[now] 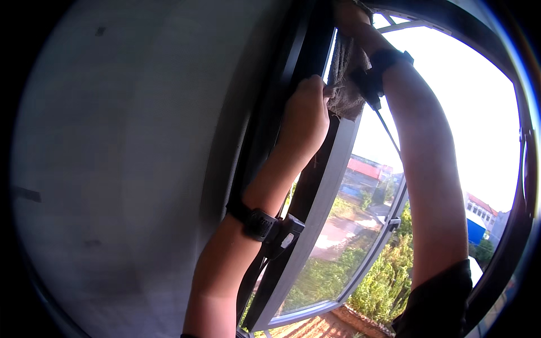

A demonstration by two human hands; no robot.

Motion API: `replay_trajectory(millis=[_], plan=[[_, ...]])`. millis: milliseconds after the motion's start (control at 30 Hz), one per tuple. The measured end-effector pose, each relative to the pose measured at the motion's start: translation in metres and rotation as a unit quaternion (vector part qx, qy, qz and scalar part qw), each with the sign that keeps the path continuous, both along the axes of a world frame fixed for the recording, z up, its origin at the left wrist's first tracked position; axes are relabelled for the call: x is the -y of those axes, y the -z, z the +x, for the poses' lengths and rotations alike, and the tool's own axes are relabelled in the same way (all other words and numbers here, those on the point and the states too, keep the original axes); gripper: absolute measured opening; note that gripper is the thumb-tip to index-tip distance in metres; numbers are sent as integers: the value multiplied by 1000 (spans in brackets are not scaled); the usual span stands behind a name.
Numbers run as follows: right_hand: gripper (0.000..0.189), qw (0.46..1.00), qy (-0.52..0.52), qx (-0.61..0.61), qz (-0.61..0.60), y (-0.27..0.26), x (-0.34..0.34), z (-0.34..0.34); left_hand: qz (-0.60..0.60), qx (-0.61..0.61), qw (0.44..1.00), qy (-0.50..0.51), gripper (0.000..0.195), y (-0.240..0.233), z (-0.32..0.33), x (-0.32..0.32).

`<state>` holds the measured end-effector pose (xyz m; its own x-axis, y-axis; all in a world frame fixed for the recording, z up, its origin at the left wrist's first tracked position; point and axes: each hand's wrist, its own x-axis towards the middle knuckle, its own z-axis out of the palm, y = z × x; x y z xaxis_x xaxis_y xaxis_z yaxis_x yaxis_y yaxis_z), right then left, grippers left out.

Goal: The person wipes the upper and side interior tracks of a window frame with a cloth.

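Note:
A brownish-grey terry cloth (347, 91) hangs against the upper part of an open window sash (327, 186), with frayed threads along its edge. My left hand (307, 112) is closed at the cloth's left edge, beside the dark window frame. Higher up, my right hand (351, 20) holds the top of the cloth near the upper end of the sash; its fingertips are hidden. Each wrist wears a black strap with a small box-like device: one is the left device (284, 236), the other the right device (372, 86).
A grey panel or screen (127, 148) fills the left side. The sash's glass pane (338, 236) has a handle (394, 222) on its far edge. Through the opening show green shrubs (382, 279), buildings and a brick-edged plot below. The outer frame (517, 169) curves along the right.

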<state>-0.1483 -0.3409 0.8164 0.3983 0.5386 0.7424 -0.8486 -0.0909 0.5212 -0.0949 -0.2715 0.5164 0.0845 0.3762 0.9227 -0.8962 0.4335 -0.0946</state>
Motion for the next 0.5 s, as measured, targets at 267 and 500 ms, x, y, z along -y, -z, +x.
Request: replay_trajectory(millis=[267,500], plan=[[48,997,47,-56,9,38,-17,-25,35,15,996,-79,10,6,-2,4],[48,994,52,-47,-81,32,-25,-100,26,70,996,-47,11,-7,-46,-5]])
